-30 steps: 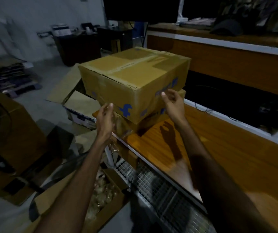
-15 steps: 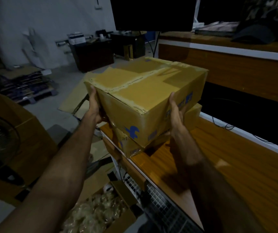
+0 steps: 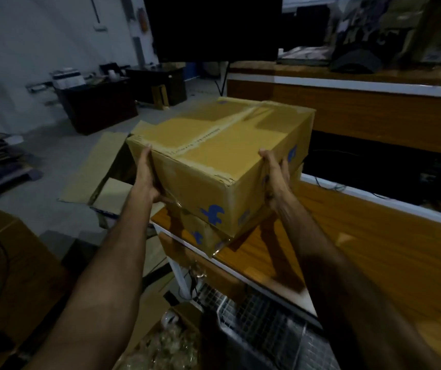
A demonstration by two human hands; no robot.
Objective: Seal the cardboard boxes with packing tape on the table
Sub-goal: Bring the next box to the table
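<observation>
Two hands (image 3: pixel 147 177) (image 3: pixel 274 180) at box (image 3: pixel 214 166) edges

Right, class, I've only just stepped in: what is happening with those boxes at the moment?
A person grips the top cardboard box with both bare hands, the left hand on its left side and the right hand on its right side. It sits on, or just above, a second cardboard box at the corner of the wooden table. A strip of packing tape already runs along the top seam. No tape roll is in view.
</observation>
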